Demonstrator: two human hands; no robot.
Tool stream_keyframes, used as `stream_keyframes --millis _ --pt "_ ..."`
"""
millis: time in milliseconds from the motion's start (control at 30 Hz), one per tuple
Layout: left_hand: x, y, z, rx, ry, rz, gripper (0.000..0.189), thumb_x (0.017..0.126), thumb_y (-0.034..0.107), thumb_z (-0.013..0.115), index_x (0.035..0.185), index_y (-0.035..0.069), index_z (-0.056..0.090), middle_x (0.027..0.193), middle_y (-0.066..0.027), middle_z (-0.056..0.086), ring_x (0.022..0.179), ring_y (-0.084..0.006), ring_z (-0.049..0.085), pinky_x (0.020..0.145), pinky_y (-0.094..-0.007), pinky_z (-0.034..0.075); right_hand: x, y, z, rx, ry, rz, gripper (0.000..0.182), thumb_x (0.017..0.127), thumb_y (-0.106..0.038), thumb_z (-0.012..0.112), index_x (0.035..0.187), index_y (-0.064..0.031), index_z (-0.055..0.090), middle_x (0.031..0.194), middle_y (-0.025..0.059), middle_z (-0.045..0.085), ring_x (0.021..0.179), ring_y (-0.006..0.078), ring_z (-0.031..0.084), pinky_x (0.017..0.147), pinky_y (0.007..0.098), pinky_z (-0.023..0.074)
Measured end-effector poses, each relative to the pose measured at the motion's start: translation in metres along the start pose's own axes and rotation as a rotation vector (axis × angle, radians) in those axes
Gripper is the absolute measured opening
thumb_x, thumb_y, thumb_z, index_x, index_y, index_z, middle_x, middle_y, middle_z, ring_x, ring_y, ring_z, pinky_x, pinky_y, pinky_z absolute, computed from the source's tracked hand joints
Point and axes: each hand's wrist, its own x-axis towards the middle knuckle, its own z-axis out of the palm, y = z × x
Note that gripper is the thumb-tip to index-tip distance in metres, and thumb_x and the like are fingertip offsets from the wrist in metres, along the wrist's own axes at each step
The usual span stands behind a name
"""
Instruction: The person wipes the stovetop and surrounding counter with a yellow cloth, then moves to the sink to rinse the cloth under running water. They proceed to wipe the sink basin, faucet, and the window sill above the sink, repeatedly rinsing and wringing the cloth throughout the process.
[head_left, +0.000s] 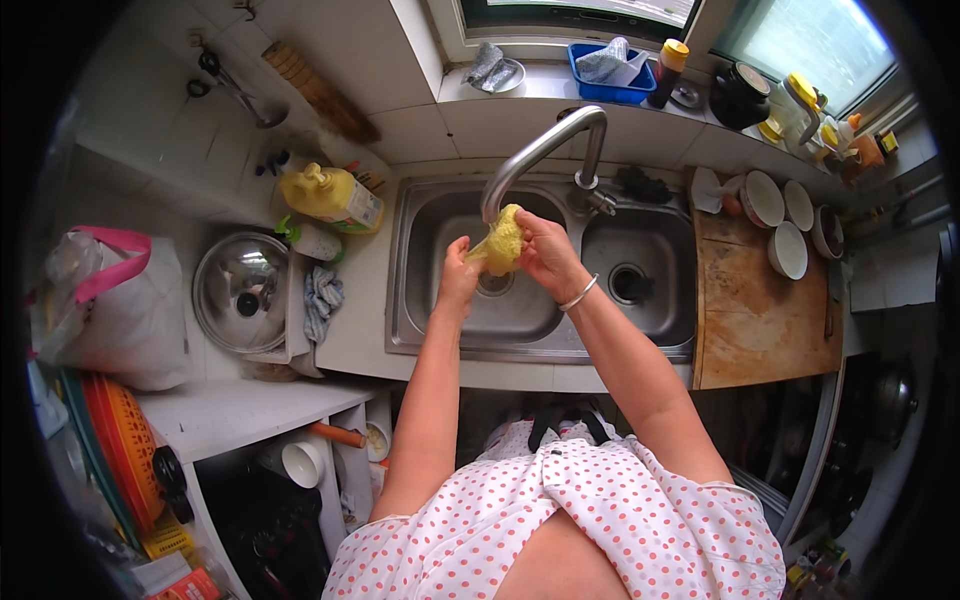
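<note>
Between my hands is a yellow textured cloth or sponge (504, 244), held up under the end of the curved steel faucet (510, 165). My left hand (457, 274) pinches its narrow, stretched side. On the other side, my right hand (551, 251) grips the fuller part. Both hands are over the larger left basin (426, 285) of a stainless steel double sink, above its drain (496, 283). Whether water is running from the spout is hard to tell. A bracelet circles my right wrist.
Right of the smaller basin (660, 315), a wooden board (757, 322) carries several bowls (787, 251). Pump bottles (330, 199), a blue-grey cloth (322, 292) and a round metal lid (241, 289) stand to the left. Jars and a blue basket (611, 91) line the windowsill.
</note>
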Motion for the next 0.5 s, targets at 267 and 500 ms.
stream_keyframes --millis 267,500 --pt "-0.002 -0.015 0.008 -0.399 -0.182 0.072 0.028 0.086 0.007 0.051 0.113 0.001 0.052 0.105 -0.0077 0.058 0.097 -0.0189 0.057 0.09 -0.0339 0.043 -0.008 -0.008 0.029 -0.456 0.055 -0.111 0.023 0.088 -0.011 0.053 0.106 0.0026 0.057 0.095 0.01 0.062 0.088 0.0156 0.062 0.068 0.025 0.0529" --pt "0.001 0.01 -0.005 -0.834 -0.436 -0.297 0.036 0.093 0.024 0.04 0.118 0.0 0.05 0.115 -0.0127 0.057 0.108 -0.0259 0.054 0.097 -0.0419 0.039 0.0 -0.007 -0.018 -0.611 0.007 -0.062 0.029 0.087 -0.016 0.055 0.109 0.0018 0.059 0.097 0.007 0.063 0.09 0.0123 0.059 0.078 0.0251 0.046"
